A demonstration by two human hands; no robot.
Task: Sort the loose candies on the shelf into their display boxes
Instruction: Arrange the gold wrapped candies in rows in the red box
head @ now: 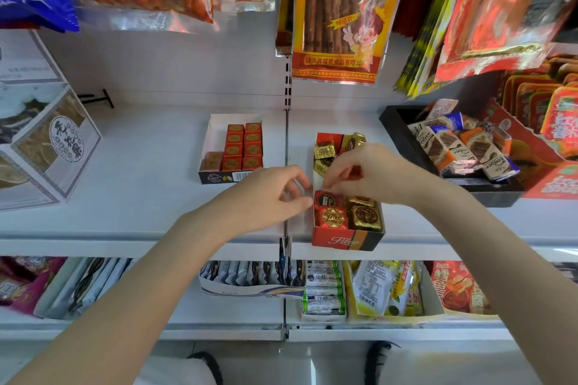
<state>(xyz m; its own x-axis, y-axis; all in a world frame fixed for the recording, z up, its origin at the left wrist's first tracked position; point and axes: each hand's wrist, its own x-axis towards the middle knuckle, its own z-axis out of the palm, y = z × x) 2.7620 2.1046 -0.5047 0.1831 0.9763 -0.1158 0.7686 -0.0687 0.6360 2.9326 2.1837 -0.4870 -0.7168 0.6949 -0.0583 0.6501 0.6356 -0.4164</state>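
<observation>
Bare shelf (140, 172) is left open beside the left hand (272, 194); the right hand (362, 175) is crowded by the black wafer tray (403, 134).

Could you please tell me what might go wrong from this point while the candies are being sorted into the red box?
1. The red box sits at the shelf's front edge; the left hand touching its side could nudge it off.
2. The right hand reaches over the box, and its fingers might knock out the piled gold candies behind.
</observation>
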